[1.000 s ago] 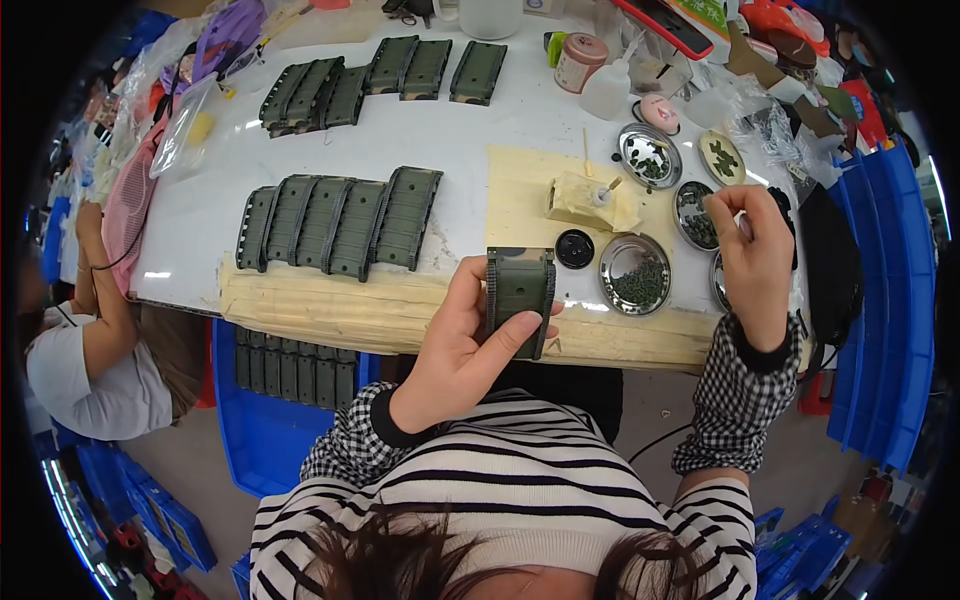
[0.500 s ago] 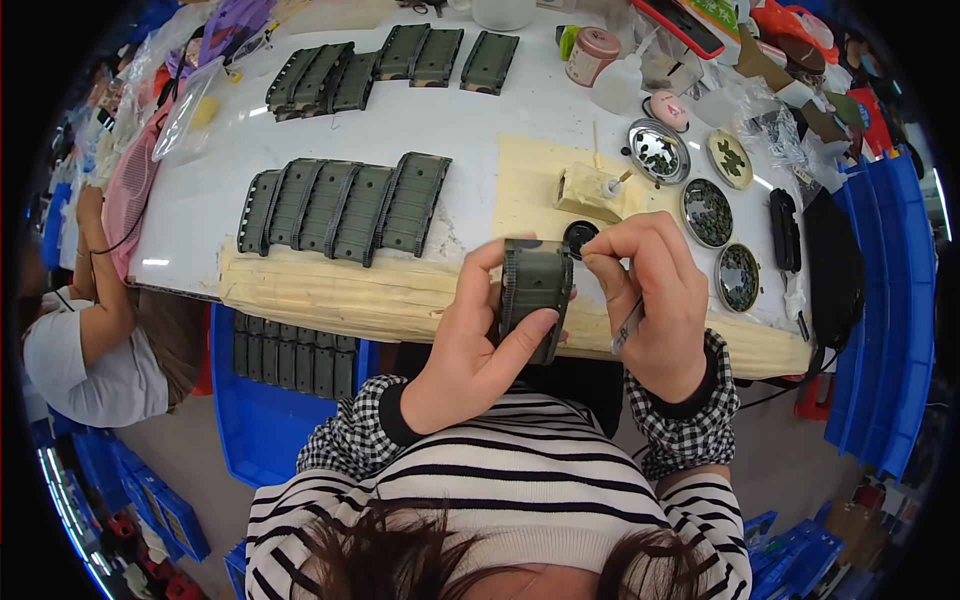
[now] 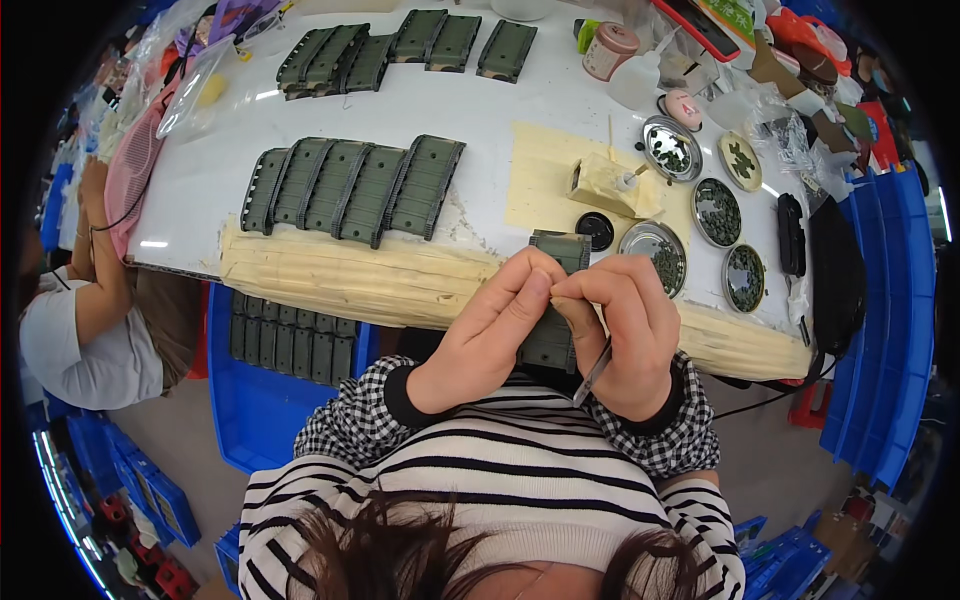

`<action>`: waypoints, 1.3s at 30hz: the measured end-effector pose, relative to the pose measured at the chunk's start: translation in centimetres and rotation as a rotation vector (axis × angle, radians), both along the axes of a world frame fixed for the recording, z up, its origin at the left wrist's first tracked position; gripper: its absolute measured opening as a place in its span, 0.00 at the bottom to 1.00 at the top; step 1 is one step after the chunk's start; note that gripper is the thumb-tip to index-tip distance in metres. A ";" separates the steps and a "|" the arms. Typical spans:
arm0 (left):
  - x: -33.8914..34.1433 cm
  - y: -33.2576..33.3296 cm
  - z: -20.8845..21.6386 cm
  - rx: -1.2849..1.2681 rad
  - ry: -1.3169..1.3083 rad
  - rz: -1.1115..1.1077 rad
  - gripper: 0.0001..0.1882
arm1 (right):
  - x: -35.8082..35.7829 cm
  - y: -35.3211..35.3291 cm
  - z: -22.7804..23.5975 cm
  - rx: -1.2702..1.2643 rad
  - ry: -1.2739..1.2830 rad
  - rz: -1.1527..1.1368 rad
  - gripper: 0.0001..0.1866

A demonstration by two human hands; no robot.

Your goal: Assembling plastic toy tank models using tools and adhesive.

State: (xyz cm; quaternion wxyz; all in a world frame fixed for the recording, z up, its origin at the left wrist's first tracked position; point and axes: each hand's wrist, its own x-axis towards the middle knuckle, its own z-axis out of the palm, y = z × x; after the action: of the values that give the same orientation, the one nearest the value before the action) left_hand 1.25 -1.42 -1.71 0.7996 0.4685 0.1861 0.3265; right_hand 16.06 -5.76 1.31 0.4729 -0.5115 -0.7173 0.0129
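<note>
My left hand (image 3: 500, 325) is closed, thumb and forefinger pinched together. Its fingertips meet those of my right hand (image 3: 628, 330) above a dark green curved panel (image 3: 548, 345) with camouflage edging. Whatever lies between the fingertips is too small or hidden to name. The panel stands at the padded table edge, partly covered by both hands; which fingers support it is hidden. Slim metal tweezers (image 3: 593, 373) stick out below my right palm, held in that hand. A round black lid (image 3: 595, 231) and a metal dish of small green pieces (image 3: 655, 243) lie just beyond.
More green panels stand in a row (image 3: 350, 190) at left, others (image 3: 430, 40) farther back. A cream block (image 3: 610, 187) sits on yellow paper (image 3: 535, 170). Several round dishes (image 3: 717, 212) stand at right. Below left is a blue crate (image 3: 240, 420) of panels; a person (image 3: 90, 340) sits beyond.
My left thumb has left the panel's face and now pinches with the forefinger. My right hand has come left from beside the black lid to meet it. The view has shifted slightly.
</note>
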 end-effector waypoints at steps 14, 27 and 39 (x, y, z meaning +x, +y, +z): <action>-0.2 -0.3 0.3 0.323 0.101 0.118 0.12 | 0.2 -0.9 0.7 -0.187 0.141 0.040 0.13; -0.3 -0.8 0.1 0.390 0.111 0.126 0.37 | 2.7 0.4 0.8 -0.077 -0.067 -0.107 0.14; -0.4 -1.2 -0.8 0.534 0.157 0.184 0.37 | 3.0 0.8 0.2 -0.031 -0.146 -0.071 0.14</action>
State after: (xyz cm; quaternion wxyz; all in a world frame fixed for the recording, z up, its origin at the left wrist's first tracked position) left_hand 0.87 -2.64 -2.53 0.5982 0.6672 0.1967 0.3979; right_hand 19.09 -4.93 1.47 0.4117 -0.5434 -0.7310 -0.0299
